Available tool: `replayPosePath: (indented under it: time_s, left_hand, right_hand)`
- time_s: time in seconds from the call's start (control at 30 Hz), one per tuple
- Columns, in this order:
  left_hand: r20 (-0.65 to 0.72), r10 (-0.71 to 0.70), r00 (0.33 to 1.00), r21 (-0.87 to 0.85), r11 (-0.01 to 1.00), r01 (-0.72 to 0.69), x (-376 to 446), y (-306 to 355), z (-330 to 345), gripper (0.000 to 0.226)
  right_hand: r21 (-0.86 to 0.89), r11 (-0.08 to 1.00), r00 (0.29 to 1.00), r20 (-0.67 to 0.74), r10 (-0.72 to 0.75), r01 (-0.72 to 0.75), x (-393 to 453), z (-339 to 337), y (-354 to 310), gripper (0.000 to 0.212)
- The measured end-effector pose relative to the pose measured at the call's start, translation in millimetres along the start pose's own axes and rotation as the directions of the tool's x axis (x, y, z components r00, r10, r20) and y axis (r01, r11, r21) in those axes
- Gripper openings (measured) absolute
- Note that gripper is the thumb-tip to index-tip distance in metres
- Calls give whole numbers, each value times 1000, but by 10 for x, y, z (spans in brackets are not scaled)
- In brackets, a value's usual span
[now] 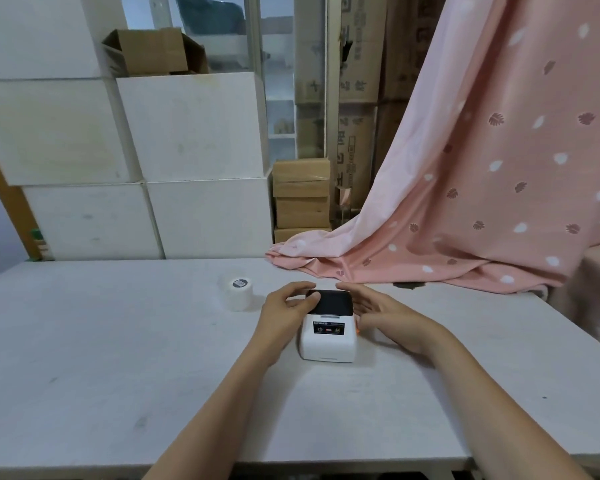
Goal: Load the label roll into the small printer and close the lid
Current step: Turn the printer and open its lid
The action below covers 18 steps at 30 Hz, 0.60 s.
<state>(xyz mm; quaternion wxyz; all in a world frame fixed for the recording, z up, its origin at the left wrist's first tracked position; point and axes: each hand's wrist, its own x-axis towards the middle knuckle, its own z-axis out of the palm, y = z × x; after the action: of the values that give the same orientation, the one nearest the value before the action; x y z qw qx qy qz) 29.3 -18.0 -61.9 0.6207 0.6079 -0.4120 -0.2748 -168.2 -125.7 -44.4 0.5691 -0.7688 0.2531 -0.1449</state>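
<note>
While both hands (284, 308) (385, 315) cup the boxy printer (328, 336)—grip loose—the paper roll (237, 292) sits apart.

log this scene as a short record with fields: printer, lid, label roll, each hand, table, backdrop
printer: small white printer on the white table, control panel facing the person
lid: dark lid appears down
label roll: white label roll standing on the table, left of the printer, apart from it, untouched
left hand: left hand, fingertips on the lid's left edge
right hand: right hand open by the printer's right side, contact unclear
backdrop: white boxes, pink cloth
</note>
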Motion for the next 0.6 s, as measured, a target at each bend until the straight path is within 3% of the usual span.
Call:
replayPosePath:
  time_s: [0.33, 0.5, 0.6]
  left_hand:
    - [-17, -60, 998, -29, 998, 60, 44, -25, -12, 19]
    - [-35, -131, 991, -182, 976, 122, 53, 20, -54, 22]
    - [-19, -121, 993, -146, 982, 117, 27, 21, -61, 22]
  right_hand:
    - [-54, 998, 998, 55, 16, -13, -6, 22, -56, 83]
    - [-73, 997, 997, 71, 11, -6, -17, 15, -72, 94]
    - [-181, 984, 999, 53, 11, -1, -15, 39, -77, 93]
